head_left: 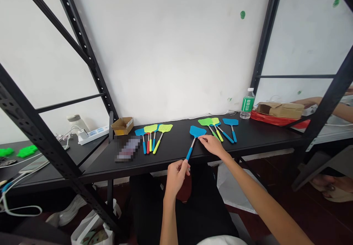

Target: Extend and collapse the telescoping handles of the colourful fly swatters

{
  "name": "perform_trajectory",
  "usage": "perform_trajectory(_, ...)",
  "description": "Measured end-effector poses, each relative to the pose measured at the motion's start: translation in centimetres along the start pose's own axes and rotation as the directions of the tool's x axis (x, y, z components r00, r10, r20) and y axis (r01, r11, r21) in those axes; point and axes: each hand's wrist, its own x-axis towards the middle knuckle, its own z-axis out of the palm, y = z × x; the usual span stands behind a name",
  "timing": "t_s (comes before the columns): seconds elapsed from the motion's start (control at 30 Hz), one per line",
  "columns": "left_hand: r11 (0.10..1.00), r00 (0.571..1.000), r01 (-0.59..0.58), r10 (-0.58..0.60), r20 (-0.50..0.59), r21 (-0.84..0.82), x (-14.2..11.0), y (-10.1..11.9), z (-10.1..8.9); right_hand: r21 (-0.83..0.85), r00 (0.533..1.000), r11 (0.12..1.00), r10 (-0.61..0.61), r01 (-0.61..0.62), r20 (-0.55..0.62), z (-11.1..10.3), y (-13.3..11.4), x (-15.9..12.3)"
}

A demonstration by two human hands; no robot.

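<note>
A blue fly swatter [197, 131] with a metal shaft is held over the front of the black table. My left hand [177, 173] is wrapped round its blue handle. Close to the neck of the swatter, the fingers of my right hand [213, 145] are pinched together at the lower right edge of its head. To the left lies a fanned group of fly swatters [165, 128] in blue, red and yellow-green. On the right, a second group of fly swatters [205, 121] has green, yellow and blue heads.
A small cardboard box [122, 126] stands at the back left, behind a blurred flat item [128, 149]. At the back right are a water bottle [247, 104] and a red bag [275, 119] under cardboard. Black metal posts [91, 64] frame the table. A person's arm [342, 109] shows at far right.
</note>
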Motion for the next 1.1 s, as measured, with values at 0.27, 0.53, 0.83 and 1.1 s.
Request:
perform_trajectory(0.27,0.998,0.996,-0.070,0.070,0.055,0.005,-0.2,1.3,0.9,0.637,0.973,0.737,0.201,-0.226,0.112,-0.8,0.0,0.7)
perform_trajectory(0.53,0.998,0.991,-0.055,0.056,0.118,-0.012,-0.3,1.7,1.0,0.918,0.950,0.308,0.263,-0.251,0.171,-2.5,-2.9,0.6)
perform_trajectory(0.83,0.968,0.994,0.036,-0.008,0.111,-0.248,-0.6,3.9,2.6,0.859,0.986,0.497,-0.034,-0.127,0.165,-3.7,-7.8,-1.4)
perform_trajectory(1.1,0.937,1.000,-0.028,0.022,-0.023,-0.349,-1.0,5.4,3.7,0.796,0.941,0.599,-0.213,-0.087,0.264,-4.2,-9.3,-2.7)
